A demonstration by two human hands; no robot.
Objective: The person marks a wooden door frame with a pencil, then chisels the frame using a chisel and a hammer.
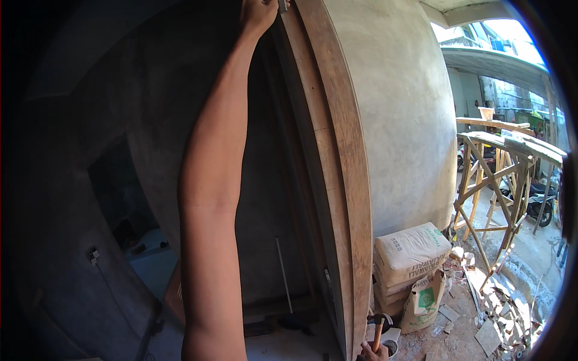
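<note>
My left arm reaches up across the view, and my left hand [260,14] is at the top edge, against the wooden door frame [346,150]. Its fingers look closed and are partly cut off by the picture's edge. Beside them is a small grey metal piece [283,6] on the frame's inner edge; its kind is unclear. Low down, at the foot of the frame, my right hand [374,352] is wrapped round a wooden handle [378,334] that points upward. The rest of that tool is out of view. A bucket [391,348] with grey contents is just behind this hand.
Stacked cement bags [412,253] and an opened bag [423,304] lie by the plastered wall [397,108]. Broken tiles and rubble [490,337] cover the ground at right, near a wooden trestle [494,180]. Inside the dark room, a thin pole [283,274] leans.
</note>
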